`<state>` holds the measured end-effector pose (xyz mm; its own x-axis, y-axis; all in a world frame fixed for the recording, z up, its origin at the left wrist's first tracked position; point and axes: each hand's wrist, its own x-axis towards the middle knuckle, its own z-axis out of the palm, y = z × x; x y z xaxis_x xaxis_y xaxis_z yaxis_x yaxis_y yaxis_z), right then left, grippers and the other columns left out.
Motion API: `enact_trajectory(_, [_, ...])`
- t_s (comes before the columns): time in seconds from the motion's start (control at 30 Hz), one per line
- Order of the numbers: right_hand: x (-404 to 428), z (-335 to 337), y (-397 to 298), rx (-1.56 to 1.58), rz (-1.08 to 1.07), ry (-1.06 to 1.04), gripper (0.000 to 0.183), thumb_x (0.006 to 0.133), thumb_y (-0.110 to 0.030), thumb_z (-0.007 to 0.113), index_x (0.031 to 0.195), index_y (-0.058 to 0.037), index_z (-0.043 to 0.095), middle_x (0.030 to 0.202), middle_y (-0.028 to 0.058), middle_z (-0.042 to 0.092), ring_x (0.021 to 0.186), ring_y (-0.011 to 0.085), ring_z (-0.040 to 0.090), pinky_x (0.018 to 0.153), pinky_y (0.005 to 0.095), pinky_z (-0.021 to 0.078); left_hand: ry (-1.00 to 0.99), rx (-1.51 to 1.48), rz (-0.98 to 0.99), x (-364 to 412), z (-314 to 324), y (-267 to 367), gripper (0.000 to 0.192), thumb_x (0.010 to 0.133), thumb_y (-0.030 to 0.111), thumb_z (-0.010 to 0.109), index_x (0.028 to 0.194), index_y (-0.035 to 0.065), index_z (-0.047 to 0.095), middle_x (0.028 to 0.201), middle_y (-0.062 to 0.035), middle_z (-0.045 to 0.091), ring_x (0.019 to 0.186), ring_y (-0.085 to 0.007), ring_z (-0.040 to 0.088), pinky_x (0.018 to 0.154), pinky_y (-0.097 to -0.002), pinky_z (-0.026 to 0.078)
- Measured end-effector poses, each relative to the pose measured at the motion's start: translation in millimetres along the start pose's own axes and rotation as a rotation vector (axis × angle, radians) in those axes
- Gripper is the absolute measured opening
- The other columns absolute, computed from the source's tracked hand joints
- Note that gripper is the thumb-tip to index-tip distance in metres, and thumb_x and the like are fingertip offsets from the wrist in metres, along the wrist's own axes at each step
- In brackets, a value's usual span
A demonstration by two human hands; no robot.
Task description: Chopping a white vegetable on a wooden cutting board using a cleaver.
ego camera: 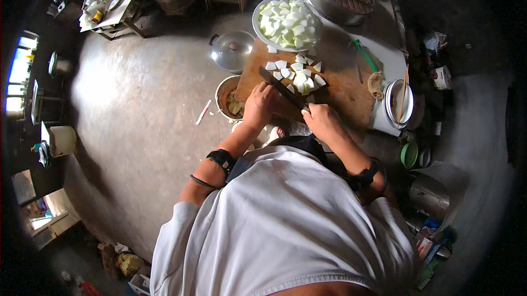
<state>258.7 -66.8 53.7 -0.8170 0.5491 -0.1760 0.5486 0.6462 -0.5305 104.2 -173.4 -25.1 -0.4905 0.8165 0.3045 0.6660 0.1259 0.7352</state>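
My right hand (323,119) grips the handle of a dark-bladed kitchen knife (284,89). The blade slants up and left over a wooden cutting board (346,106). Curled beside the blade, near the board's left edge, is my left hand (260,102); whether it holds anything is hidden. Pale chopped vegetable pieces (304,79) lie loose on the board just beyond the knife. A white bowl (256,28) heaped with similar pieces (288,20) stands at the board's far edge. Below the board's left side, a pot (220,100) on the floor contains scraps (235,107).
A steamer pot (317,1) with a slatted top stands at the far right. Right of the board are a green-handled peeler (365,55), a brown lump (375,85), and stacked bowls (387,102) with chopsticks (403,94) across. A metal lid (232,55) lies on the floor left.
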Motion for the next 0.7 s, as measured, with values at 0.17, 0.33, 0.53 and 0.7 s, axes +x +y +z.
enact_trajectory(0.17, [11, 26, 12, -0.083, 0.034, -0.009, 0.024, 0.082, -0.022, 0.053, 0.077, 0.0011, 0.057, 0.073, 0.0247, 0.058, 0.072, 0.0410, 0.058, 0.062, 0.0480, 0.0466, -0.023, -0.024, -0.013, 0, -4, 5, 0.012, 0.072, 0.006, 0.059, 0.084, 0.0036, 0.054, 0.084, -0.0133, 0.052, 0.083, -0.0340, 0.052, 0.072, -0.0391, 0.044])
enact_trajectory(0.33, [5, 5, -6, -0.034, 0.031, -0.008, 0.024, 0.082, -0.022, 0.053, 0.077, 0.0012, 0.057, 0.074, 0.0244, 0.059, 0.071, 0.0409, 0.058, 0.063, 0.0480, 0.0471, 0.007, -0.043, 0.004, -6, -3, 0, 0.019, 0.068, 0.002, 0.062, 0.085, 0.0028, 0.054, 0.085, -0.0144, 0.052, 0.083, -0.0352, 0.053, 0.071, -0.0384, 0.045])
enact_trajectory(0.53, [6, 26, 9, -0.080, 0.065, -0.015, 0.024, 0.081, -0.022, 0.055, 0.076, 0.0015, 0.057, 0.074, 0.0247, 0.058, 0.071, 0.0412, 0.058, 0.062, 0.0476, 0.0468, -0.009, -0.033, -0.042, -5, -5, 6, 0.017, 0.070, 0.001, 0.060, 0.086, 0.0025, 0.055, 0.086, -0.0144, 0.052, 0.084, -0.0356, 0.053, 0.071, -0.0389, 0.044])
enact_trajectory(0.7, [9, 23, 8, -0.044, 0.022, 0.001, 0.024, 0.081, -0.022, 0.054, 0.076, 0.0016, 0.057, 0.073, 0.0249, 0.058, 0.071, 0.0413, 0.058, 0.062, 0.0471, 0.0469, 0.023, -0.024, 0.005, -10, -8, 7, 0.017, 0.070, 0.001, 0.060, 0.087, 0.0031, 0.056, 0.088, -0.0145, 0.052, 0.086, -0.0354, 0.053, 0.073, -0.0385, 0.045])
